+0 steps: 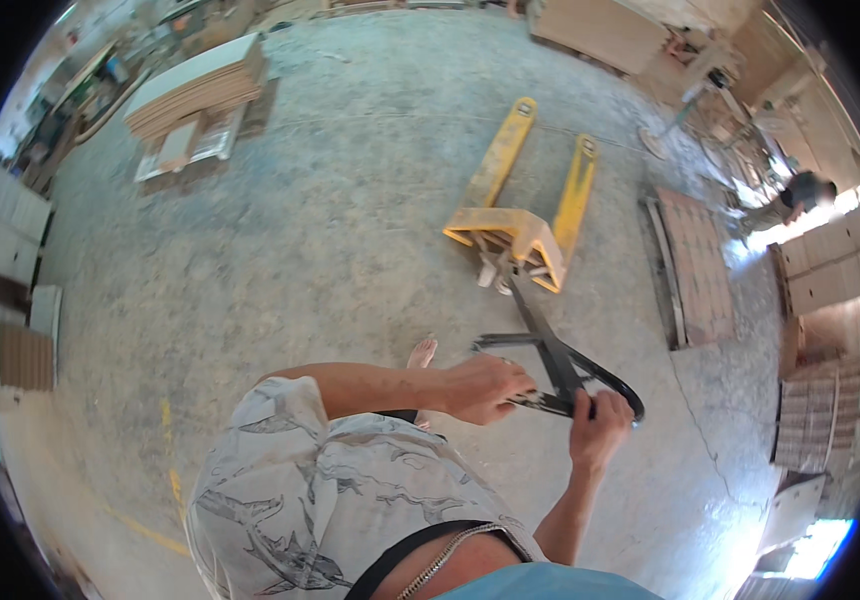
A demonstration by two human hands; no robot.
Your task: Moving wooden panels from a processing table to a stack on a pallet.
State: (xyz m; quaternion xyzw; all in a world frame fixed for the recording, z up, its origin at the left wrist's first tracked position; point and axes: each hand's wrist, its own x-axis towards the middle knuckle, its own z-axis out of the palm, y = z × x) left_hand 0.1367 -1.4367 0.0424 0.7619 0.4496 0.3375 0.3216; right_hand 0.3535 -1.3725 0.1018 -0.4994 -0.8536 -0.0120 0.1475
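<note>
A yellow pallet jack point(522, 226) stands on the concrete floor in front of me, its two forks pointing away. From its near end a black handle point(548, 345) slants toward me and widens into a loop. My left hand point(488, 388) is closed at the left side of the loop's near bar. Further right along the same bar, my right hand point(600, 428) has its fingers wrapped round it. Both palms are hidden from view.
A stack of boards point(195, 90) sits on a pallet at the far left. Flat brown panels point(695, 265) lie to the right of the jack. Beyond them a person point(800, 200) bends near white-lit cabinets. Stacked cartons point(818, 415) stand at the right edge, and grey cabinets point(5, 220) at the left.
</note>
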